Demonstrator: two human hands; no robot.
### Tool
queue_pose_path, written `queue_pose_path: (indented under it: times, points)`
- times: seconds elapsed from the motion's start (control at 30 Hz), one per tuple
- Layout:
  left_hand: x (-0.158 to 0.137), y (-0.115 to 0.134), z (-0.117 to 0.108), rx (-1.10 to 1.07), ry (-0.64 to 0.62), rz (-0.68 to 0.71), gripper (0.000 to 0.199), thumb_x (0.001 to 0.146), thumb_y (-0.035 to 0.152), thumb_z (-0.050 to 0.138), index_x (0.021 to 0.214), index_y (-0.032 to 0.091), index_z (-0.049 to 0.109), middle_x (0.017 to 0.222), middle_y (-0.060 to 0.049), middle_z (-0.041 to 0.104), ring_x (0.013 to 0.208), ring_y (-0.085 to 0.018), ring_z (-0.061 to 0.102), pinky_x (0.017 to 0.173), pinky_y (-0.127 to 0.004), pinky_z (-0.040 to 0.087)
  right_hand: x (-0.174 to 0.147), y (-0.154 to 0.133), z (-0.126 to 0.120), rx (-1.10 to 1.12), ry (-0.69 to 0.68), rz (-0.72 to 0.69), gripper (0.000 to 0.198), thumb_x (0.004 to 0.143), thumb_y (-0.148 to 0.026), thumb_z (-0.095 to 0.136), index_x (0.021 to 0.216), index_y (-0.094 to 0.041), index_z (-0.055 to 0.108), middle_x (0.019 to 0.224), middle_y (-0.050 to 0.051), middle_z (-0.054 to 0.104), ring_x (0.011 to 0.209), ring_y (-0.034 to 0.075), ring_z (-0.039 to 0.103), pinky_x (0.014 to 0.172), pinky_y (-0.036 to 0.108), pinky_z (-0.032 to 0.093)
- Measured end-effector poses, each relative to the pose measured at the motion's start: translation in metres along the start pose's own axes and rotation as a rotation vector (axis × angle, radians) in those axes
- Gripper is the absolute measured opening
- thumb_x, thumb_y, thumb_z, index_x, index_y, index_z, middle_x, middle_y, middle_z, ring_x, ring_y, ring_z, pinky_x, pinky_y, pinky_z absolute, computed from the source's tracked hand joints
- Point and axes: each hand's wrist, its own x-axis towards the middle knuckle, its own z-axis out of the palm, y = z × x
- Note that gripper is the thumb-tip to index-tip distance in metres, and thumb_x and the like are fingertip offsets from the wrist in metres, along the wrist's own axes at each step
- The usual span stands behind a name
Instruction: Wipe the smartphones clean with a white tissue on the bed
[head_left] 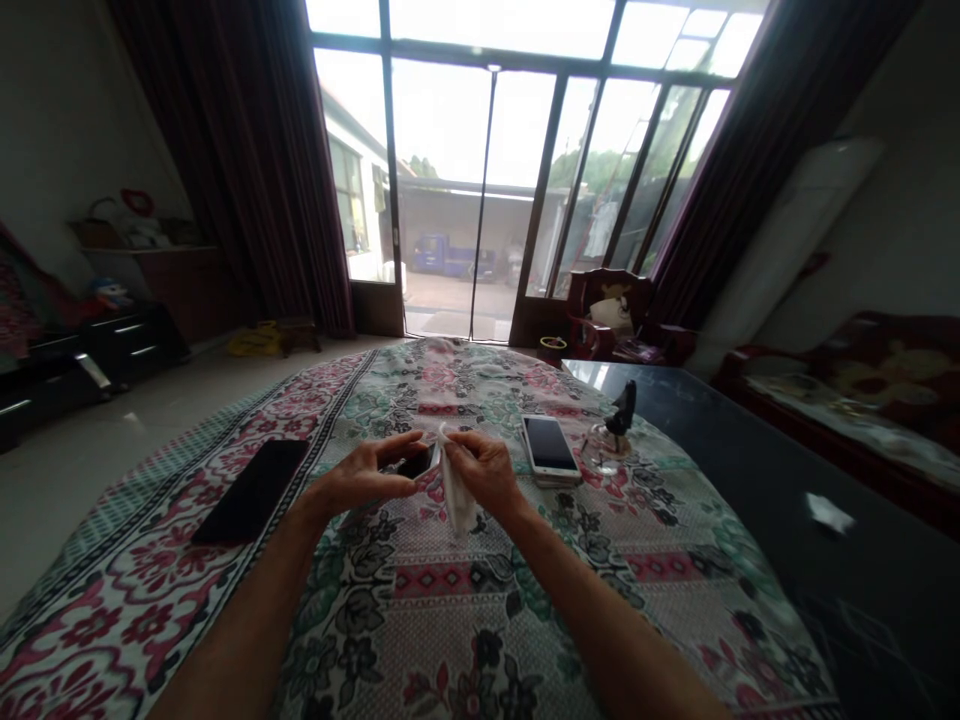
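My left hand (370, 474) grips a smartphone (417, 462) by its edges, thumb on the near side and fingers on the far side. The phone has a dark screen and a pale rim, and my left hand covers part of it. A white cloth or tissue (459, 495) is pinched in my right hand (484, 468) at the phone's right end, its loose part hanging down toward the tabletop. Right of my hands lies a white smartphone (551, 445), dark screen up, on top of another flat item. A black tablet (253, 490) rests to my left.
A clear spray bottle (611, 445) with a black trigger head stands beyond the white phone. Patterned cloth (442, 620) covers the table. At right is a dark glossy table (765, 500) with a crumpled white item (829, 513). Wooden chairs and glass doors lie beyond.
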Motion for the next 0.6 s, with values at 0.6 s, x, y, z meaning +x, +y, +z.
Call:
queue_pose_path:
  times: [0.6]
  points:
    - [0.000,0.001,0.001,0.047,-0.011,0.017,0.079,0.064,0.028,0.081,0.138,0.022,0.054,0.136,-0.010,0.061,0.129,-0.032,0.054,0.112,-0.049,0.038,-0.002,0.011,0.006,0.201,0.025,0.156,0.024,0.077,-0.039,0.064,0.086,-0.020,0.076,0.081,0.004,0.073,0.073,0.017,0.064,0.062,0.029,0.051]
